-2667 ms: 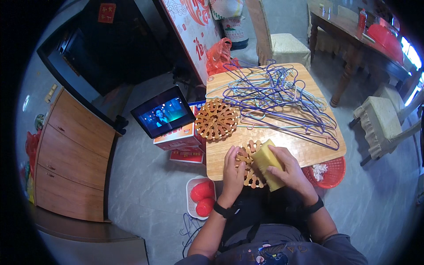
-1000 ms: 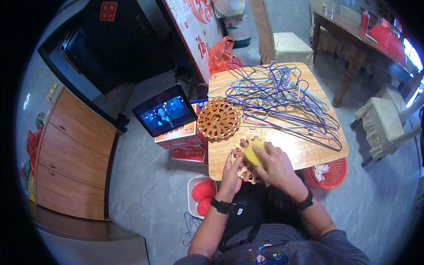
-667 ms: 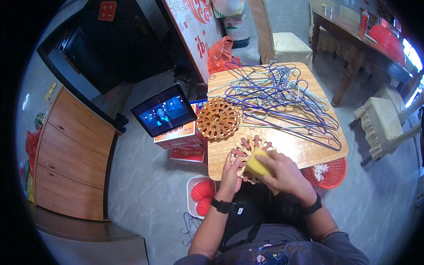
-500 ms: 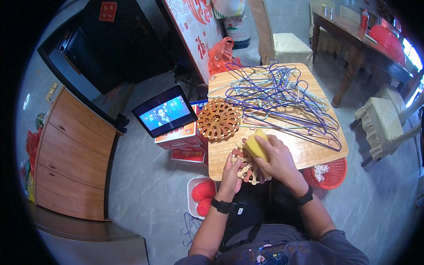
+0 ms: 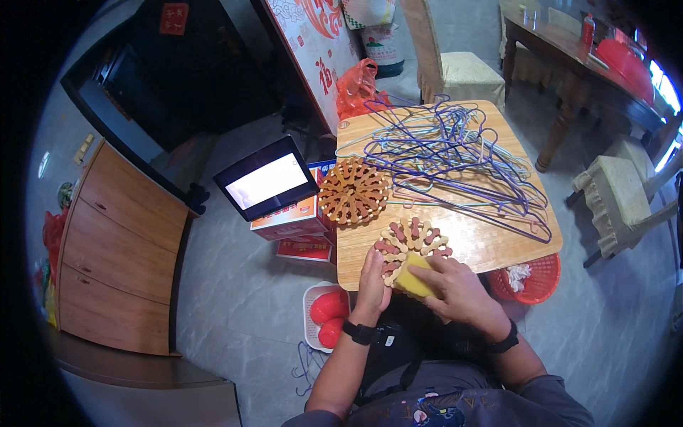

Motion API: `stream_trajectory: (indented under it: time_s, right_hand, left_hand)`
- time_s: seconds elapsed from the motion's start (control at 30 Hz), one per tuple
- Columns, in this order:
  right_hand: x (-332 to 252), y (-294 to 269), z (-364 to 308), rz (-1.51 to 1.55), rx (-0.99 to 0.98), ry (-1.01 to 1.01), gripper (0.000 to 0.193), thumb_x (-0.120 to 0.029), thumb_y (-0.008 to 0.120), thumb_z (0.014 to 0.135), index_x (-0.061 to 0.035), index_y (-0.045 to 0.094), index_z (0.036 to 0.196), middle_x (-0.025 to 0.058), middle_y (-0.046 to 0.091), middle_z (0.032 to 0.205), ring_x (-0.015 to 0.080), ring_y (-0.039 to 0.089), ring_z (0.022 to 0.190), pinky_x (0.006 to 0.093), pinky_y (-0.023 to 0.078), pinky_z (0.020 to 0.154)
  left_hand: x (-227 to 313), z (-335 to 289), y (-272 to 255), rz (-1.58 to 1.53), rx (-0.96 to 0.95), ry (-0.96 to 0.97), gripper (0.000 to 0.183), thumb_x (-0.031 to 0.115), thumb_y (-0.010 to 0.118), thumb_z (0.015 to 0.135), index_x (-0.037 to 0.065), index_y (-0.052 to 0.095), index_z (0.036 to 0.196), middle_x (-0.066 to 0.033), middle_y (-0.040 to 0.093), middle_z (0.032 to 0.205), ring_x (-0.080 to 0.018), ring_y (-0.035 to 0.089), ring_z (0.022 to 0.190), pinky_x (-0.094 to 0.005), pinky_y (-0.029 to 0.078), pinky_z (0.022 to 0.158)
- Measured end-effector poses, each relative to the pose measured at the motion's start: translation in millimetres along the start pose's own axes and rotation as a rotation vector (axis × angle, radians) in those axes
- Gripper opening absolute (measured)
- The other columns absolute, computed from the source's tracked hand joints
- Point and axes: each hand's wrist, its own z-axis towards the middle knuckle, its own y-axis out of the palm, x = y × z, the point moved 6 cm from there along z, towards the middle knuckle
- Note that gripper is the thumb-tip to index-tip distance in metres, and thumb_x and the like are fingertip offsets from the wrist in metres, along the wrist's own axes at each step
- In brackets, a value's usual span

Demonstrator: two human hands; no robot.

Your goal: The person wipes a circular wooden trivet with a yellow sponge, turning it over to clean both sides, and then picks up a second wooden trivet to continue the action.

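Observation:
My left hand (image 5: 372,286) grips the left edge of a round wooden trivet (image 5: 415,233) with light and reddish-brown bone-shaped pieces, held at the table's near edge. My right hand (image 5: 455,290) is closed on a yellow sponge (image 5: 416,276), which presses against the trivet's near part. The sponge and right hand hide that part of the trivet. Just beyond my left hand, a second round wooden trivet (image 5: 353,191), browner in tone, lies at the table's left edge.
Tangled purple and pale clothes hangers (image 5: 455,160) cover the far part of the small wooden table (image 5: 352,267). At its left stands a lit tablet (image 5: 267,179) on boxes. A white basket (image 5: 310,334) with red items and a red basket (image 5: 544,281) sit below.
The sponge and my right hand have moved toward me across the trivet, baring its far part. The tablet's picture has turned mostly white.

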Motion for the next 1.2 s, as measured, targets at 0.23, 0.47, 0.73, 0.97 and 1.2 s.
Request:
stream_trajectory:
  time_s: [0.23,0.47,0.73,0.97,1.2]
  right_hand:
    - [40.1,-20.8,4.7,0.055,0.287,0.199,0.061,-0.028,0.072,0.082,-0.0146,0.058,0.14,0.0227,0.059,0.128,0.042,0.062,0.109,0.0501,0.051,0.094]
    - [33.8,-8.3,6.2,-0.129,0.184,0.286,0.066,-0.028,0.075,0.081,-0.0132,0.056,0.142,0.022,0.057,0.128,0.0412,0.059,0.108,0.0489,0.05,0.093]
    - [0.5,1.4,-0.9,-0.056,0.116,0.088,0.061,-0.031,0.075,0.08,-0.0121,0.06,0.136,0.0219,0.06,0.121,0.0393,0.063,0.102,0.0486,0.053,0.087]
    - [22.9,-5.2,38.6,0.004,0.206,0.205,0.066,-0.033,0.074,0.083,-0.014,0.056,0.144,0.0249,0.057,0.131,0.0434,0.061,0.111,0.0491,0.051,0.096]
    - [3.3,7.8,36.0,-0.051,0.203,0.1,0.061,-0.029,0.073,0.081,-0.012,0.06,0.137,0.0234,0.058,0.126,0.041,0.062,0.106,0.0479,0.051,0.091]
  left_hand:
    - [-2.4,3.4,-4.8,0.073,0.08,-0.029,0.031,0.029,0.038,0.113,0.006,0.051,0.129,-0.0125,0.06,0.121,-0.0274,0.065,0.113,-0.0424,0.054,0.099]
    - [-5.2,2.2,-8.6,0.094,0.097,-0.017,0.037,0.029,0.039,0.113,0.005,0.049,0.14,-0.0132,0.061,0.128,-0.0266,0.064,0.117,-0.0406,0.053,0.102]
    - [-2.5,-1.5,-6.2,0.091,0.103,-0.058,0.042,0.026,0.041,0.112,0.006,0.044,0.149,-0.012,0.059,0.135,-0.0245,0.063,0.119,-0.0396,0.053,0.102]
    - [-2.0,0.4,-4.6,0.121,0.111,-0.047,0.04,0.027,0.042,0.112,0.01,0.045,0.149,-0.0077,0.061,0.127,-0.0171,0.063,0.102,-0.0322,0.056,0.086]
    - [2.9,-5.5,4.6,0.1,0.114,-0.098,0.036,0.027,0.041,0.112,0.014,0.045,0.146,-0.0048,0.061,0.111,-0.0116,0.062,0.087,-0.0233,0.052,0.053]
